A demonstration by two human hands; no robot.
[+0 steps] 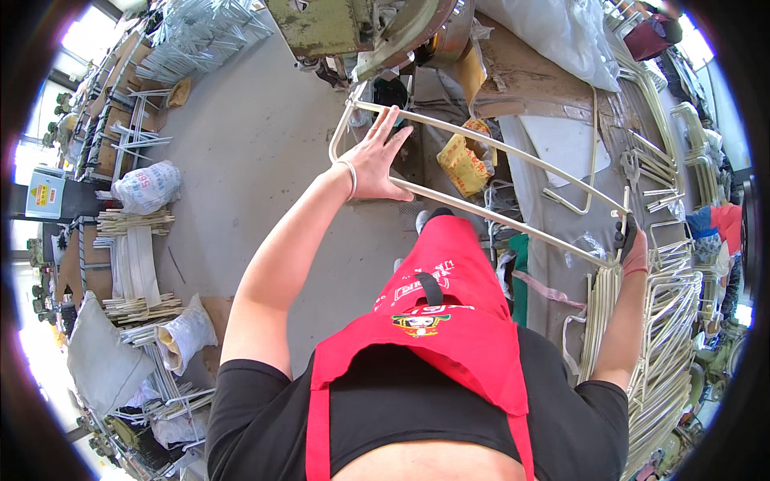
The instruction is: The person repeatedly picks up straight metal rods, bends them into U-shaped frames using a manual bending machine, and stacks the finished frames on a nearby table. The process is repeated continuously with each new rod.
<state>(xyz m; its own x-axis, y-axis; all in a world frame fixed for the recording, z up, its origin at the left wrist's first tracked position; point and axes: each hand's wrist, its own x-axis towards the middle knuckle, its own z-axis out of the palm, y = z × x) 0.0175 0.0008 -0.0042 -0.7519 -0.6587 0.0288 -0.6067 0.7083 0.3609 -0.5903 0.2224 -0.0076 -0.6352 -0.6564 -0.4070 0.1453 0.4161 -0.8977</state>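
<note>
A long, pale metal tube frame [497, 216] with rounded bends slants from the machine at the top down to my right. My left hand [375, 160] is near its far left end, fingers spread and stretched across, with fingertips at the upper bar and the thumb by the lower bar. At the frame's near right end, my right hand [634, 247], in a glove with dark fingers, is closed round the short end piece. The frame's far end meets the green machine [337, 32], where the exact contact is hard to make out.
Stacked bent tubes [662, 337] lie close along my right side. A yellow bag [465, 164] sits under the frame. Clear plastic sheeting [553, 36] covers something at the top. White sacks [148, 187] and bundled rods [132, 223] stand left. A person in red [726, 228] is far right.
</note>
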